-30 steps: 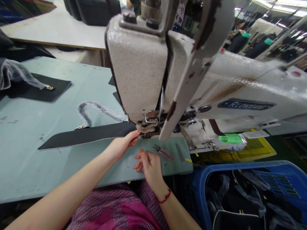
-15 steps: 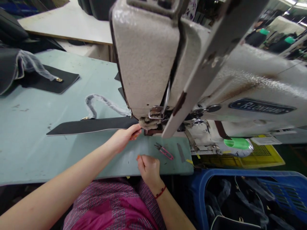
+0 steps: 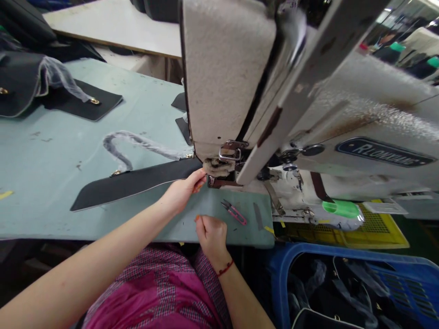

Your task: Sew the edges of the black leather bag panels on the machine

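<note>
My left hand (image 3: 187, 185) pinches the near edge of a long black leather-like panel (image 3: 133, 185), right by the sewing head. The panel's right end goes under the sewing machine (image 3: 229, 82), and the needle area is hidden. A plastic-wrapped handle (image 3: 137, 139) with gold-coloured fittings arches from the panel's far edge. Closer to my body, my right hand (image 3: 211, 233) rests curled on the table edge; whether its fingers hold anything is hidden. Pink thread snips (image 3: 235, 212) lie just to its right.
More black panels with a wrapped handle (image 3: 65, 77) lie on the left of the pale green table (image 3: 44, 183). A blue basket (image 3: 284, 274) holding similar black pieces stands at the lower right, before a yellow crate (image 3: 384, 228). A white table (image 3: 120, 27) is behind.
The panel has swung, its left end coming nearer to me, with my left hand still at its edge. The machine's silver lever has moved up. My right hand stays curled.
</note>
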`<state>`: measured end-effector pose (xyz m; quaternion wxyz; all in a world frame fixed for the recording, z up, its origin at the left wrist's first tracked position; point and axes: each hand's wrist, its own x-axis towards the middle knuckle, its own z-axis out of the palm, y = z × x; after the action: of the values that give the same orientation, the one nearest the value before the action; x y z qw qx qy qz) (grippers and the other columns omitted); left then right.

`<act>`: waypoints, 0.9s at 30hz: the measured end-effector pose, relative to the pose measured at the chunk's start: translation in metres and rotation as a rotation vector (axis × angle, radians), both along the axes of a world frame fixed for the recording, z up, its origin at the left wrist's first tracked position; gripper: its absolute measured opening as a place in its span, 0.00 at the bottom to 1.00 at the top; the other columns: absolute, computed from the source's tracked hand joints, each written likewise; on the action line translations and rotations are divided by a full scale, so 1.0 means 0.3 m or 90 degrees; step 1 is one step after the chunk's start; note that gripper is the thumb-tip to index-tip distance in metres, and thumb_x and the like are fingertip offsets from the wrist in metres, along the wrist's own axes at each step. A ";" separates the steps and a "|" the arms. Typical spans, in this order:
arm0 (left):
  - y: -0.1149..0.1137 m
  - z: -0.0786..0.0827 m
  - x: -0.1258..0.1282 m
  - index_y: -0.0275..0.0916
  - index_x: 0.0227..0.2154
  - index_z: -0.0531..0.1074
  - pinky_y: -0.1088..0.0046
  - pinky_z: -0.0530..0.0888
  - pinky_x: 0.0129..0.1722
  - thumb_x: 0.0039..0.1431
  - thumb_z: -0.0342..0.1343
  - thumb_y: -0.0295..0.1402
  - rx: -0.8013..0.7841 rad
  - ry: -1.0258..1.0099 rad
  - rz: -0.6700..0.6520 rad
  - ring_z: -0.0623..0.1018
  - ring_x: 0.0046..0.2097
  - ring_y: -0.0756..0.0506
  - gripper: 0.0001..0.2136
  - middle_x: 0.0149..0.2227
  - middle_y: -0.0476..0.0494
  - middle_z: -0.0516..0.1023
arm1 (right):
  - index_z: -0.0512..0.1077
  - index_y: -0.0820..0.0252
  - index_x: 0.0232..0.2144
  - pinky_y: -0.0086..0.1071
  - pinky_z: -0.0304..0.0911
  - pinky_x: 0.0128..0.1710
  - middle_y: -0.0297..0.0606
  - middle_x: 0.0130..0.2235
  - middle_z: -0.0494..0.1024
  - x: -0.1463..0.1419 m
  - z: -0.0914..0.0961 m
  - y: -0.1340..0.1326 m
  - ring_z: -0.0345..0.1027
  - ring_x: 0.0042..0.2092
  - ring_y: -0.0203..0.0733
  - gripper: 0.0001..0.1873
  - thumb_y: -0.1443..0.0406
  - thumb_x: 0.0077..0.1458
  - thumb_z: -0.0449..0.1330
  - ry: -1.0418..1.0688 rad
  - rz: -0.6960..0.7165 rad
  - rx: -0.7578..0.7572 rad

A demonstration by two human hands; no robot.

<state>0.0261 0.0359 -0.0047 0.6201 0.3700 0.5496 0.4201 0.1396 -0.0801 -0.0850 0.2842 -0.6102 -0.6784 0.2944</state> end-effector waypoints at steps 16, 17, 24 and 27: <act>-0.212 0.005 0.152 0.39 0.26 0.71 0.74 0.64 0.28 0.62 0.49 0.50 0.016 0.016 0.247 0.68 0.27 0.49 0.20 0.23 0.50 0.67 | 0.69 0.60 0.22 0.28 0.52 0.25 0.36 0.22 0.72 0.012 0.044 0.025 0.62 0.24 0.35 0.24 0.60 0.68 0.46 0.200 -0.094 0.022; -0.258 0.020 0.136 0.39 0.26 0.70 0.75 0.64 0.27 0.64 0.50 0.48 0.052 -0.007 0.224 0.65 0.26 0.50 0.18 0.23 0.51 0.65 | 0.70 0.61 0.25 0.28 0.54 0.25 0.36 0.23 0.73 0.010 0.072 0.036 0.63 0.24 0.35 0.25 0.58 0.69 0.45 0.246 -0.115 0.008; -0.247 0.260 -0.171 0.43 0.47 0.73 0.73 0.72 0.47 0.63 0.56 0.37 0.248 0.154 0.001 0.76 0.44 0.48 0.11 0.42 0.48 0.77 | 0.73 0.62 0.29 0.26 0.56 0.21 0.36 0.24 0.76 -0.083 0.253 0.171 0.68 0.22 0.35 0.29 0.46 0.66 0.47 0.476 -0.160 -0.101; 0.019 0.323 -0.229 0.36 0.45 0.76 0.67 0.73 0.50 0.57 0.59 0.38 0.292 0.327 -0.195 0.78 0.45 0.45 0.16 0.45 0.45 0.80 | 0.66 0.59 0.19 0.26 0.54 0.20 0.33 0.17 0.70 -0.138 0.271 0.233 0.64 0.19 0.34 0.31 0.45 0.64 0.47 0.452 -0.178 -0.101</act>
<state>-0.0425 0.0417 0.0922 0.4190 0.6706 0.5168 0.3281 0.0984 -0.0102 -0.0036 0.4909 -0.5769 -0.4231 0.4972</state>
